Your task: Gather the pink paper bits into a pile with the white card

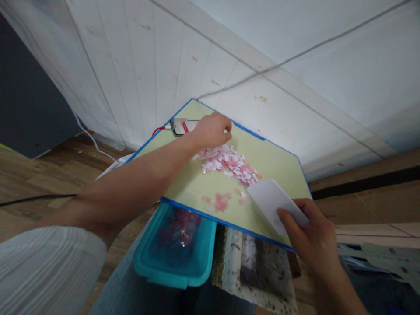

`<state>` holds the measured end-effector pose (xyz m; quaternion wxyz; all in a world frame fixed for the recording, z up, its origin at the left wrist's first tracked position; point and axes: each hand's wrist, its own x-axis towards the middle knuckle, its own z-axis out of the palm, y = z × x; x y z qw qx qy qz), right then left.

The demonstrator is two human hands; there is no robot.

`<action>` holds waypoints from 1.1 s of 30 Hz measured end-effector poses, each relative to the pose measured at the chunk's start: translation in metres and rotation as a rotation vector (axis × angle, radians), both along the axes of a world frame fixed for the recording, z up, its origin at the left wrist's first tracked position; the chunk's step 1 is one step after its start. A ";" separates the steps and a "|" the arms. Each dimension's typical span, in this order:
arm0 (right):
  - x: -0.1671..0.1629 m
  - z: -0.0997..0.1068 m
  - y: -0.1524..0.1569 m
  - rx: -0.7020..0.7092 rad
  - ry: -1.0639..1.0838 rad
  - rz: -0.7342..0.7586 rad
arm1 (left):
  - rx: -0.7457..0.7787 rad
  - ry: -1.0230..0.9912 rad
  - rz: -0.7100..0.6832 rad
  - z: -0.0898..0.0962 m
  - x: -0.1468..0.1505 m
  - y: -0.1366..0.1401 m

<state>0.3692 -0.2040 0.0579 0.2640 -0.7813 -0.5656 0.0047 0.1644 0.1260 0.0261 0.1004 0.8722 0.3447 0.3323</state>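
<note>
My right hand [311, 227] grips a flat white card [274, 203] between thumb and fingers, its far corner near the board's surface. My left hand [213, 129] reaches across the yellow-green board [269, 157] with its fingers curled in. Whatever it may hold is hidden. Just below that hand lies a heap of small pink and white paper-like pieces [234, 164]. Closer to me, a thin pink patch [222, 201] rests on the board, with a small white piece [243, 197] beside it.
A phone [180, 127] with a red cable lies behind my left wrist. Below the board's front edge sits a teal basin [141, 262] with red contents in clear plastic. Next to it stands a patterned fabric-lined basket [262, 297]. A white panelled wall [164, 57] rises behind the board.
</note>
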 end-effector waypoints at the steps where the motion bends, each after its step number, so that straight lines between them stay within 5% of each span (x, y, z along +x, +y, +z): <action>1: 0.002 -0.002 -0.001 0.032 -0.014 -0.019 | 0.001 0.000 0.004 -0.001 0.000 0.001; 19: -0.018 -0.003 -0.008 0.046 -0.092 -0.081 | 0.029 -0.004 -0.004 -0.003 0.004 0.001; 29: -0.040 -0.003 -0.001 -0.034 -0.011 0.103 | 0.017 -0.004 0.002 -0.004 0.004 0.002; 33: -0.041 -0.004 0.000 0.041 -0.092 0.006 | 0.012 -0.002 0.006 -0.004 0.004 0.002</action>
